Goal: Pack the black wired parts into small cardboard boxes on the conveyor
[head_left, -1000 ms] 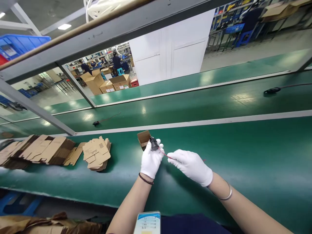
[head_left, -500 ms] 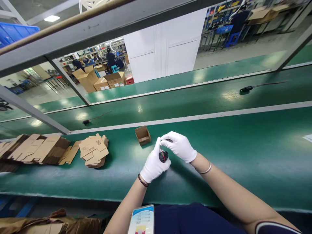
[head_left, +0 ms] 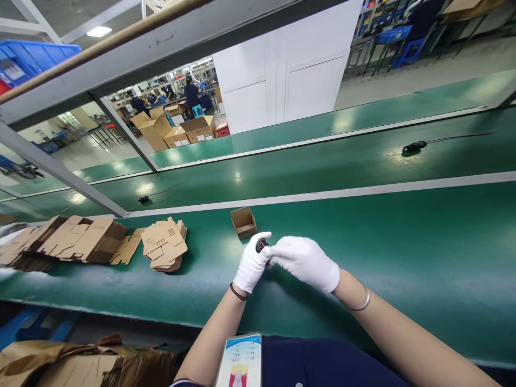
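Note:
A small round black part with a red wire (head_left: 262, 245) sits in the grip of my left hand (head_left: 251, 266), which wears a white glove. My right hand (head_left: 303, 260), also gloved in white, has its fingers drawn together against the left fingertips, beside the black part. What the right fingers pinch, if anything, is hidden. Just beyond my left hand stands a small open cardboard box (head_left: 244, 223) on the green work surface (head_left: 387, 258).
To the left lie a stack of flat cardboard box blanks (head_left: 164, 244) and a longer row of folded blanks (head_left: 86, 236). Two black parts with long wires, one left (head_left: 144, 199) and one right (head_left: 415, 146), rest on the belt behind the pale rail (head_left: 322, 192). A slanted metal post (head_left: 97, 191) rises at left.
My right hand has come down from above the black part to its right side. The left hand has turned and shifted slightly up with the part. The view has swung a little left.

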Motion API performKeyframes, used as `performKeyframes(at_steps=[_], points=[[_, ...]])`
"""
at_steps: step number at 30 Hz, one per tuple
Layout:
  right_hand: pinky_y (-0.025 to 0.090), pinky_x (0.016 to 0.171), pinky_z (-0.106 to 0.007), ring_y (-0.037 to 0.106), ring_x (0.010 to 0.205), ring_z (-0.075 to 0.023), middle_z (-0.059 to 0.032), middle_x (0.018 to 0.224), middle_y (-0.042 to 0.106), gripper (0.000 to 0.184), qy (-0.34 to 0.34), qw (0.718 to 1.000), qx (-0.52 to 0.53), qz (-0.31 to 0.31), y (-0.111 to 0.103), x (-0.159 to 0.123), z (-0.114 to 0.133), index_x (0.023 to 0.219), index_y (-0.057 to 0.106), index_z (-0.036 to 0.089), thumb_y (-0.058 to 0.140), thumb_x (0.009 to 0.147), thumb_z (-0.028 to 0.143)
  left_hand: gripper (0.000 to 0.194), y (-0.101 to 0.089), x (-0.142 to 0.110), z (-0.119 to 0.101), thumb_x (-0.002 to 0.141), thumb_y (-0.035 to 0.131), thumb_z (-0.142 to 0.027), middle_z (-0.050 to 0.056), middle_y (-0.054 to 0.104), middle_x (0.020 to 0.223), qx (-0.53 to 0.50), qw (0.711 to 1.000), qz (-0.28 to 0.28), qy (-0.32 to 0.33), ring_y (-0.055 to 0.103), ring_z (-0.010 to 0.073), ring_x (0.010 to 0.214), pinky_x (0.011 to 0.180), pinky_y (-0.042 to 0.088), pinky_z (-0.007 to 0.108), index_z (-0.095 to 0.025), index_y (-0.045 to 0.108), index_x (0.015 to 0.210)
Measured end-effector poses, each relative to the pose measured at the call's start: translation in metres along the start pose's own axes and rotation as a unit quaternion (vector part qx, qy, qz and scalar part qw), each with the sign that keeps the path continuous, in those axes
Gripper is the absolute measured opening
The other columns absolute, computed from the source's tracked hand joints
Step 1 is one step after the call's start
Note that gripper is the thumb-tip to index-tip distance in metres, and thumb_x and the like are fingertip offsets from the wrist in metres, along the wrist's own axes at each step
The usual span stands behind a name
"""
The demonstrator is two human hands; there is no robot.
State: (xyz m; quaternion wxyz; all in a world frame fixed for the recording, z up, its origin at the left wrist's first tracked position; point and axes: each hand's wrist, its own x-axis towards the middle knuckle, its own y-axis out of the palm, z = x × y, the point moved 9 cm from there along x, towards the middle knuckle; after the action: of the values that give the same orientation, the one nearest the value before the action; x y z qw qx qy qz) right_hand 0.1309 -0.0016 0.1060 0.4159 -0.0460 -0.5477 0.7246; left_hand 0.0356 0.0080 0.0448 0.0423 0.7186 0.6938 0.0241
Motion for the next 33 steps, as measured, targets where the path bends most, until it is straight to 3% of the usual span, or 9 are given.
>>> performKeyframes(at_steps=[3,6,9,14,19,26,33], points=[[0.045,0.069,-0.026,0.059,0.074,-0.0153,-0.002,0.078,0.066,0.021,0.088,0.99,0.096,-0.047,-0.013,0.007,-0.02,0.078,0.069,0.024,0.051,0.085,0.03,0.075,0.02,-0.006,0.0,0.065,0.074,-0.045,0.007,0.062,0.102,0.051,0.991,0.122,-0.005,0.061,0.0162,0.078,0.073,0.051,0.03,-0.017,0.045,0.128],[0.049,0.068,-0.027,0.061,0.074,-0.016,-0.0017,0.08,0.067,0.017,0.161,0.956,0.243,-0.045,-0.004,0.007,-0.035,0.077,0.067,0.022,0.053,0.08,0.03,0.09,0.023,-0.008,-0.002,0.064,0.075,-0.03,0.011,0.048,0.134,0.114,0.981,0.154,0.005,0.047,0.0259,0.122,0.101,0.039,0.038,-0.019,0.029,0.141],[0.05,0.067,-0.028,0.062,0.072,-0.0164,-0.0028,0.08,0.067,0.017,0.184,0.925,0.331,-0.02,0.007,0.003,-0.036,0.076,0.065,0.019,0.053,0.079,0.031,0.086,0.022,-0.008,-0.001,0.065,0.072,-0.025,0.01,0.05,0.134,0.178,0.97,0.163,0.003,0.046,0.0263,0.124,0.103,0.037,0.039,-0.02,0.03,0.14],[0.048,0.071,-0.03,0.061,0.077,-0.0174,-0.0038,0.083,0.066,0.015,0.178,0.963,0.192,-0.066,-0.003,-0.002,-0.033,0.075,0.066,0.02,0.054,0.08,0.028,0.041,0.01,-0.004,0.003,0.066,0.069,-0.028,0.002,0.067,0.092,0.267,0.96,0.083,-0.018,0.062,0.0186,0.081,0.075,0.049,0.031,-0.019,0.057,0.104],[0.046,0.071,-0.027,0.06,0.076,-0.016,-0.0031,0.082,0.066,0.014,0.143,0.978,0.088,-0.124,-0.004,-0.004,-0.02,0.078,0.067,0.021,0.054,0.082,0.024,0.009,0.005,-0.005,-0.004,0.072,0.06,-0.023,-0.003,0.059,0.069,0.34,0.94,-0.023,0.003,0.055,0.0129,0.064,0.063,0.044,0.024,-0.021,0.054,0.079],[0.043,0.064,-0.024,0.057,0.07,-0.0142,-0.0043,0.076,0.064,0.021,0.045,0.985,-0.016,-0.165,0.007,-0.007,0.004,0.087,0.069,0.021,0.049,0.09,0.027,0.003,-0.011,-0.009,-0.008,0.08,0.051,-0.021,-0.001,0.058,0.072,0.296,0.944,-0.142,0.043,0.056,0.0133,0.068,0.067,0.044,0.026,-0.02,0.051,0.083],[0.044,0.068,-0.024,0.056,0.079,-0.0145,-0.0063,0.093,0.066,0.023,0.006,0.99,-0.045,-0.134,0.012,0.002,0.011,0.097,0.067,0.021,0.045,0.091,0.025,0.024,-0.018,-0.009,0.001,0.076,0.053,-0.015,0.003,0.059,0.084,0.262,0.946,-0.186,0.043,0.058,0.016,0.077,0.078,0.047,0.033,-0.019,0.048,0.1]])
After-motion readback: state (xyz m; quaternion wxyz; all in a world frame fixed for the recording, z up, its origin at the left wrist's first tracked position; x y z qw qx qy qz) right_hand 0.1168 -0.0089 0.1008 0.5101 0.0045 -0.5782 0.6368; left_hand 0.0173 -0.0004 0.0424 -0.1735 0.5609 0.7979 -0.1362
